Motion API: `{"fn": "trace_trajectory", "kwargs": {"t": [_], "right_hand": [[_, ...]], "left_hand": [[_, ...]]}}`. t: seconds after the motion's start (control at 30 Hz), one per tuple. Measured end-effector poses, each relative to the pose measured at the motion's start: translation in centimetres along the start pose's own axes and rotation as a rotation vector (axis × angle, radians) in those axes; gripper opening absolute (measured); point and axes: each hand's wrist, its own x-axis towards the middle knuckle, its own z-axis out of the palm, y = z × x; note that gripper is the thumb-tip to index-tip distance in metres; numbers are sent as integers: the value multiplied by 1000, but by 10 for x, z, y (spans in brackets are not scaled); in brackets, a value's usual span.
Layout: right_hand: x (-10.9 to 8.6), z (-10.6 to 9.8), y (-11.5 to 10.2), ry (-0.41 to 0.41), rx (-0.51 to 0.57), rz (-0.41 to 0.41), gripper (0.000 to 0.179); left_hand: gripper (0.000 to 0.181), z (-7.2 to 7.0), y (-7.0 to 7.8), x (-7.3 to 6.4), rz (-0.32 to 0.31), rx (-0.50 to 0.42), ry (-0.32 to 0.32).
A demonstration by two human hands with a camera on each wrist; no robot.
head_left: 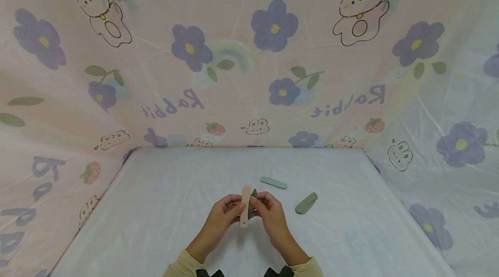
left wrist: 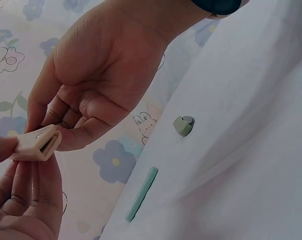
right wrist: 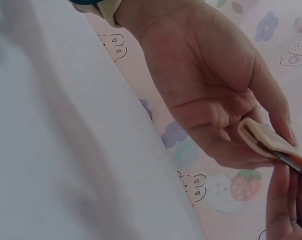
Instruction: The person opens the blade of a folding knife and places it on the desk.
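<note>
In the head view, a cream-handled folding knife (head_left: 244, 207) is held upright near the front middle, with its dark blade (head_left: 251, 207) partly swung out on the right side. My left hand (head_left: 226, 210) pinches the handle between thumb and fingers. On the blade side, my right hand (head_left: 269, 210) pinches the blade with its thumb in front and fingers behind. The left wrist view has the cream handle (left wrist: 38, 144) end-on, showing its slot. Metal shows along the handle (right wrist: 266, 137) in the right wrist view.
Beyond my hands lies a teal closed folding knife (head_left: 273, 182) on the white-covered table (head_left: 175, 181). A green folding knife (head_left: 306, 203) lies to the right. Patterned fabric walls (head_left: 234, 73) with flowers and rabbits enclose the back and sides.
</note>
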Motion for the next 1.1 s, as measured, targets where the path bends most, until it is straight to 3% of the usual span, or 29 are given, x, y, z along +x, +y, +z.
{"fn": "trace_trajectory", "kwargs": {"t": [0.27,0.5,1.1], "right_hand": [[2,-3,1,-25,2,4,23],[13,-13,25,-57,25,28,29],[16,-29,24,-128,36,44,21]], "left_hand": [[39,1,2,-1,2,6,26],[39,0,1,-1,-1,32,33],[36,1,8,-3,-2,-6,51]]}}
